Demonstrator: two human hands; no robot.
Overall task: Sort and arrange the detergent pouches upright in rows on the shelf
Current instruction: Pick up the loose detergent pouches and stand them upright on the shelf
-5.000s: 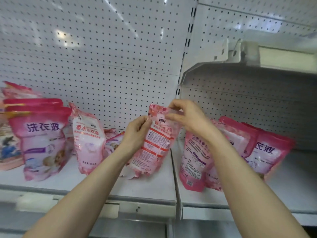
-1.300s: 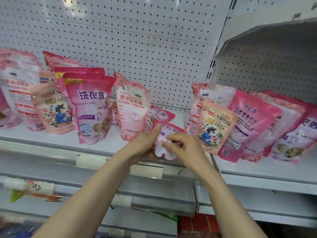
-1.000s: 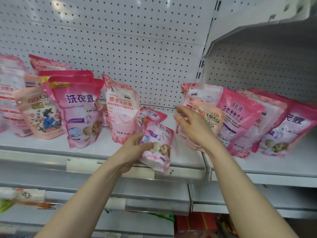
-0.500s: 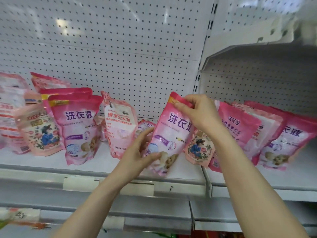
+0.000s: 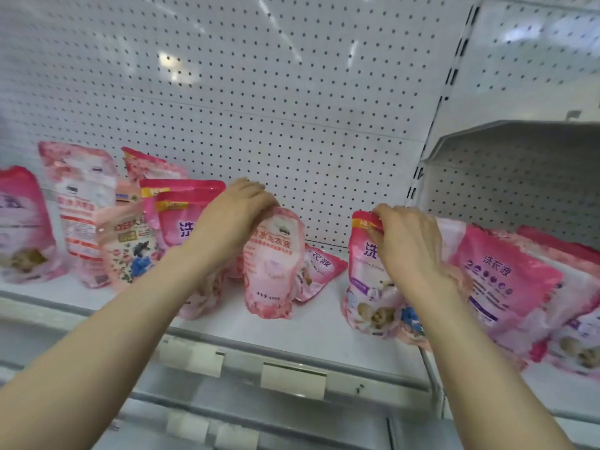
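1. Gripped the pale pink detergent pouch (image 5: 269, 267) by its top seal with the left hand (image 5: 232, 216), fingers curled over the edge, grip closed; found it upright near the middle of the shelf (image 5: 292, 332).
2. Pinched the top corner of the bright pink detergent pouch (image 5: 365, 277) with the right hand (image 5: 407, 251), grip closed on the seal; found it at 3 o'clock of the pale one, apart from it, base on the shelf.
3. Judged both to be soft, liquid-filled bags: weighty low down, floppy higher up, with glossy film likely slippery, so prone to slump or tip once released.
4. Judged the flat, stiffer top seal the best hold for steering; thought a second hold low on the bulging belly wise for lifting, without a hard squeeze.
5. Noted a fallen pink pouch (image 5: 319, 264) lying tilted just behind the pale one, toward 2 o'clock, not yet stood up.
6. Noted leaning pouches (image 5: 506, 280) beyond the right hand at 3 o'clock, and a blurred floral pouch (image 5: 130, 251) among others at 9 o'clock.
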